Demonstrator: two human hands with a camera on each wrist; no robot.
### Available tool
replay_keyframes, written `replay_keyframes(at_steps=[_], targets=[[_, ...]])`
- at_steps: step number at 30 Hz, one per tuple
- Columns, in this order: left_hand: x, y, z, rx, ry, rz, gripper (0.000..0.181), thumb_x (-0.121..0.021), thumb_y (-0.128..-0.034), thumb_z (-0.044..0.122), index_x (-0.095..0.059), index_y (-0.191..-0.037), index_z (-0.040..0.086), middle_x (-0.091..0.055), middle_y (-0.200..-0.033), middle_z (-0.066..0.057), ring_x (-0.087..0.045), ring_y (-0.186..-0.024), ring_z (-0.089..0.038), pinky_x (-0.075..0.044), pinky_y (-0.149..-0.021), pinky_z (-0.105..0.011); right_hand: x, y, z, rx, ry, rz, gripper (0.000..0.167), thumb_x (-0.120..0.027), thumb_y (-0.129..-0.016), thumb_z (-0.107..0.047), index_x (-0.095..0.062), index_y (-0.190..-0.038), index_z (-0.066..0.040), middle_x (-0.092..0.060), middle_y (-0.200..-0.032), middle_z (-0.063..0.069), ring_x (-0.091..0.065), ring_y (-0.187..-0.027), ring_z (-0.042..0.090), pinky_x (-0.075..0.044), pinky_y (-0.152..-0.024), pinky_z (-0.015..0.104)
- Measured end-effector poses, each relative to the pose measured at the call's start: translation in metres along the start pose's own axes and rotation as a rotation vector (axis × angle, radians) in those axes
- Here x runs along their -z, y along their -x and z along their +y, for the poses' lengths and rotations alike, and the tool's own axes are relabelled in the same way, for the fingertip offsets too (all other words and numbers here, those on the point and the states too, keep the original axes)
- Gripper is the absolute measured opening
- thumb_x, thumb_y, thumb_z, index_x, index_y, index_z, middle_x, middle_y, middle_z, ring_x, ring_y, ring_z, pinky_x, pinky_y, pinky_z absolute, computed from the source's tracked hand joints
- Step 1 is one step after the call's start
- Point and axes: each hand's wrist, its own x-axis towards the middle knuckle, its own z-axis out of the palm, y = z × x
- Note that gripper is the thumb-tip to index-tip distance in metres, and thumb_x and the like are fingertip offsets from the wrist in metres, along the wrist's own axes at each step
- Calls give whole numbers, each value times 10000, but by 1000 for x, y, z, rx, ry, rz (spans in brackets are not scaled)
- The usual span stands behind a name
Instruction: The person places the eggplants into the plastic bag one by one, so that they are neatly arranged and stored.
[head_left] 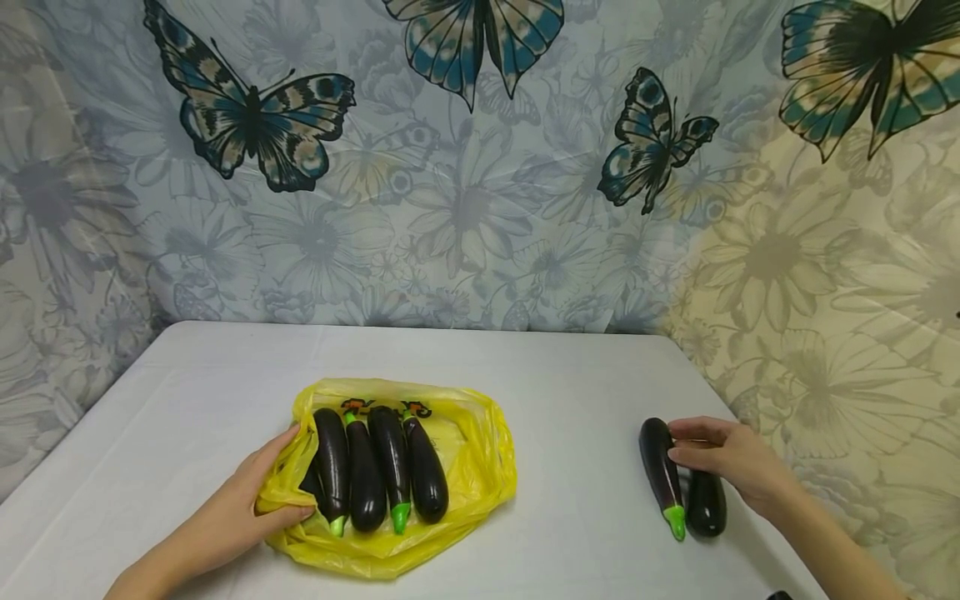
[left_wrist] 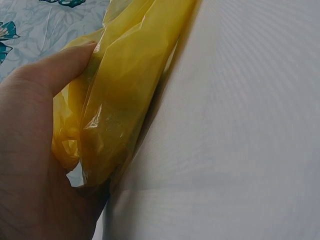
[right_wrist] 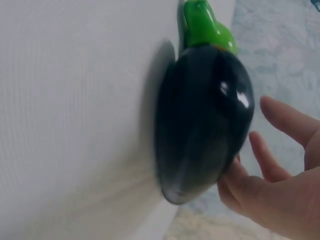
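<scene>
A yellow plastic bag [head_left: 480, 467] lies on the table with its mouth spread, and several glossy dark eggplants [head_left: 427, 471] with green stems lie side by side in it. My left hand [head_left: 236, 508] grips the bag's left edge, thumb on the near side; the left wrist view shows the crumpled plastic [left_wrist: 125, 85] between thumb and fingers. On the right, two more eggplants lie next to each other, a left one [head_left: 660, 467] and a right one [head_left: 707, 504]. My right hand [head_left: 731, 458] reaches over the right one, fingertips at the left one's side, fingers spread loosely; contact is unclear.
A white cloth covers the table [head_left: 570, 400]. Part of another dark object [head_left: 780, 595] shows at the bottom edge, right of centre. Behind the table hangs a butterfly-patterned curtain [head_left: 465, 208].
</scene>
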Motion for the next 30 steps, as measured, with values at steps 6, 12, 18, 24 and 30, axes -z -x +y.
replay_keyframes(at_steps=[6,12,18,24,30], targets=[[0,1,0,-6,5,3,961,-740,-849,484,-168,-1582,241,-246,-1539,-240,-259,-1362,-490,-285,-987,-729,-14,-8,3,10,-15,-4,567,-782,-848,-105,-535,-1305,124,-599,-1236,248,-648,-1018,195,-543,-817,260],[1,2,1,-4,5,3,958,-736,-851,490,-164,-1582,252,-246,-1540,-239,-259,-1362,-491,-283,-988,-730,-23,-15,-1,3,-20,-72,615,-788,-843,-128,-524,-1358,79,-576,-1271,265,-600,-1103,346,-561,-813,334],[1,1,1,0,8,0,955,-731,-851,501,-164,-1582,261,-254,-1535,-240,-269,-1360,-484,-291,-990,-725,-28,-16,-5,-34,-35,-148,655,-774,-858,-164,-491,-1411,43,-597,-1226,221,-597,-1054,277,-567,-761,387],[0,1,1,2,13,2,954,-735,-851,491,-178,-1579,227,-262,-1528,-248,-276,-1355,-485,-295,-991,-722,-30,-15,-6,-44,-30,-163,664,-763,-872,-178,-471,-1426,44,-604,-1205,199,-599,-1033,262,-559,-771,375],[0,1,1,4,13,0,945,-729,-856,494,-182,-1578,225,-262,-1528,-246,-277,-1356,-483,-302,-986,-721,-31,-17,-4,-45,-16,-157,657,-763,-874,-190,-481,-1423,35,-612,-1193,189,-601,-1024,263,-556,-769,372]])
